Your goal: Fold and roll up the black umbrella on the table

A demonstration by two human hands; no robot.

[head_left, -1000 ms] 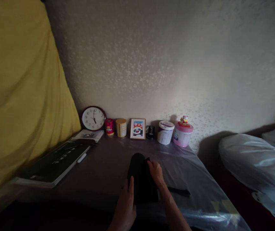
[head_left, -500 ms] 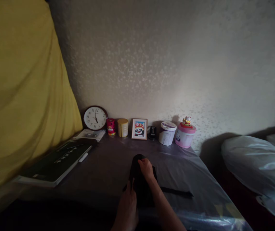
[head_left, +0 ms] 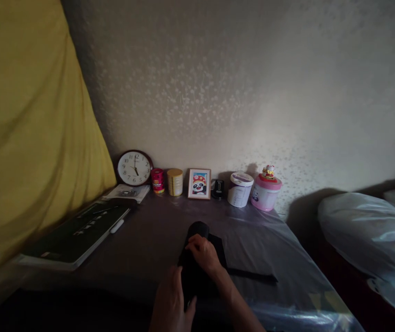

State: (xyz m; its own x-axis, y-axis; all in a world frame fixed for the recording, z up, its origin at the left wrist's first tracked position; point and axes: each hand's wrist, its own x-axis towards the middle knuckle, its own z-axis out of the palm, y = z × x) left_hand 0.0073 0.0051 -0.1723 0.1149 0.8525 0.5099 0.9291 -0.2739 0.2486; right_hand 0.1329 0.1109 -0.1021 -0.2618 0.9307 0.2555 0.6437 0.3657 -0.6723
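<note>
A black item [head_left: 198, 228], perhaps folded cloth or a bag, lies at the front middle of the table, its rounded end toward the wall. A thin black strap [head_left: 252, 275] stretches from it to the right. My right hand [head_left: 203, 252] is closed on its upper part, fingers pinched together. Lower down, my left hand [head_left: 173, 299] rests against its left side, thumb apart from the fingers. The dark material hides where it ends near my wrists.
Along the wall stand a clock [head_left: 135, 168], red tin [head_left: 157, 180], yellow tin [head_left: 175, 182], framed panda picture [head_left: 199, 184], white tub [head_left: 240, 190] and pink tub [head_left: 265, 193]. A green board [head_left: 76, 235] lies left, beside a yellow curtain [head_left: 34, 124].
My right hand has moved slightly left and down over the black item. My left hand has shifted left and down, and its thumb has spread away from the fingers.
</note>
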